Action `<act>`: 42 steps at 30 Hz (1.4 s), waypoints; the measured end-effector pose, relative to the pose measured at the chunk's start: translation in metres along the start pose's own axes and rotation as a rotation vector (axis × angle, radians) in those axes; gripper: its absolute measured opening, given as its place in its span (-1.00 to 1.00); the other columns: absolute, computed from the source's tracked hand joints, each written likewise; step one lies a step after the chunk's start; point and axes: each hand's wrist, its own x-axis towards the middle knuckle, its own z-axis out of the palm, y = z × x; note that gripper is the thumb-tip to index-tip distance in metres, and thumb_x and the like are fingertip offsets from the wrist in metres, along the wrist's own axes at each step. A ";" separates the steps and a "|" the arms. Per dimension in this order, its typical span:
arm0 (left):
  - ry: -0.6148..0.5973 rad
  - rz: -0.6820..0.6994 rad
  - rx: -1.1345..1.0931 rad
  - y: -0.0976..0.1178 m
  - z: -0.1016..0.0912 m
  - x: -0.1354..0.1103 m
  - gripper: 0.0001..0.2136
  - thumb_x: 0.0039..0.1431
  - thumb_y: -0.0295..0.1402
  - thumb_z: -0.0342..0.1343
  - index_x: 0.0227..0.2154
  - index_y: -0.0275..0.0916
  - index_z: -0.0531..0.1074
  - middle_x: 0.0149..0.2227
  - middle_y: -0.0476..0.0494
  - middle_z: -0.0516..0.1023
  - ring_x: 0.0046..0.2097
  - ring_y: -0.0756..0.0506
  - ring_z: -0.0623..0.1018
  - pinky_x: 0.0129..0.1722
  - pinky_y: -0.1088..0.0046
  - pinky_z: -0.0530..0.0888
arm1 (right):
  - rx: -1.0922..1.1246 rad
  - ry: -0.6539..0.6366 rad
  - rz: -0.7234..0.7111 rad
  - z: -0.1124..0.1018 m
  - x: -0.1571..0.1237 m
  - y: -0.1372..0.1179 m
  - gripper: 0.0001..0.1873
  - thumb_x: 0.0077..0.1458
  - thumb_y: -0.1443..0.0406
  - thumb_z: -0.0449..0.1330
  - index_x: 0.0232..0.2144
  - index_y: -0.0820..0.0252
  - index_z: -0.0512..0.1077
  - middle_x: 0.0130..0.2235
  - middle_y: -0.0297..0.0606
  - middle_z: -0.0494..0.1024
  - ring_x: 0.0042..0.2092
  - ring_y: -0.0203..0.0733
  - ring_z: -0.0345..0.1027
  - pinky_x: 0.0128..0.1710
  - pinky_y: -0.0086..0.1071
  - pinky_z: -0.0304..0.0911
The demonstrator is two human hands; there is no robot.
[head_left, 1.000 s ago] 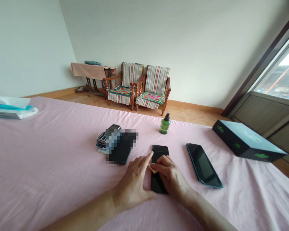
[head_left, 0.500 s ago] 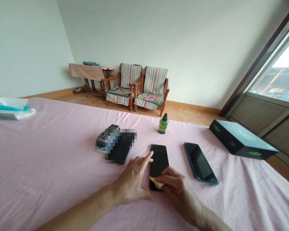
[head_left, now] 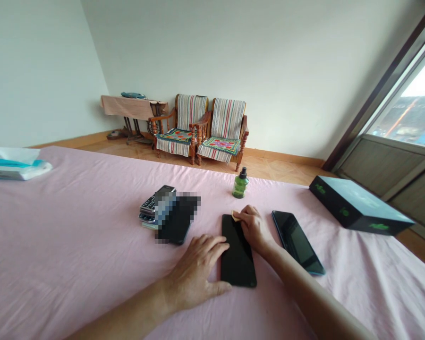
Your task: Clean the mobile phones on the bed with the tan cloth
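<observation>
A black smartphone (head_left: pixel 238 264) lies face up on the pink cloth. My left hand (head_left: pixel 194 269) rests beside it with fingers spread; its fingertips touch the phone's left edge and the thumb lies near the lower left corner. In my right hand (head_left: pixel 254 226) a small yellowish cloth (head_left: pixel 235 215) is pinched, pressed at the phone's top end. Part of the cloth is hidden under the fingers. To the right lies another phone with a blue edge (head_left: pixel 297 243). A dark phone (head_left: pixel 180 226) and a stack of keypad phones (head_left: pixel 156 204), partly pixelated, sit to the left.
A green spray bottle (head_left: pixel 240 183) stands beyond the phone. The black box (head_left: pixel 357 208) is at the right and a tissue pack (head_left: pixel 17 167) at the far left. Past the pink-covered surface (head_left: pixel 92 226) stand two wooden chairs (head_left: pixel 221 127) and a covered table (head_left: pixel 134 107).
My right hand has moved the cloth from the phone's lower end up to its top end. My left hand has slid slightly down along the left edge.
</observation>
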 end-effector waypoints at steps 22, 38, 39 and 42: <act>0.080 0.030 -0.007 -0.002 0.006 -0.002 -0.38 -0.08 -0.19 0.38 0.07 -0.18 0.37 0.15 -0.22 0.38 0.15 -0.28 0.35 0.15 0.06 0.27 | 0.109 -0.235 0.044 -0.041 -0.109 -0.078 -0.73 0.26 0.41 -0.02 -0.26 0.16 0.49 -0.33 -0.23 0.35 -0.30 -0.23 0.31 -0.34 -0.41 0.26; 0.079 0.009 -0.078 -0.002 0.008 -0.003 -0.46 -0.08 -0.28 0.39 0.02 -0.19 0.44 0.09 -0.22 0.43 0.12 -0.27 0.40 0.14 0.12 0.35 | -0.080 -0.040 0.031 0.020 0.013 -0.025 -0.62 0.10 0.58 -0.05 -0.33 0.24 0.54 -0.34 -0.19 0.37 -0.22 -0.16 0.22 -0.21 -0.35 0.22; 0.084 0.011 -0.082 -0.002 0.008 -0.003 -0.46 -0.07 -0.27 0.39 0.02 -0.18 0.44 0.08 -0.21 0.44 0.11 -0.26 0.40 0.14 0.12 0.35 | -0.081 -0.041 0.025 0.023 0.015 -0.028 -0.62 0.10 0.58 -0.04 -0.33 0.23 0.54 -0.34 -0.20 0.37 -0.23 -0.17 0.23 -0.22 -0.36 0.22; 0.090 0.009 -0.090 -0.001 0.009 -0.004 -0.48 -0.06 -0.27 0.38 0.01 -0.17 0.45 0.06 -0.19 0.45 0.10 -0.26 0.41 0.13 0.13 0.36 | -0.085 -0.063 0.008 0.022 0.011 -0.035 -0.63 0.09 0.57 -0.01 -0.33 0.18 0.54 -0.34 -0.24 0.39 -0.25 -0.20 0.24 -0.26 -0.40 0.22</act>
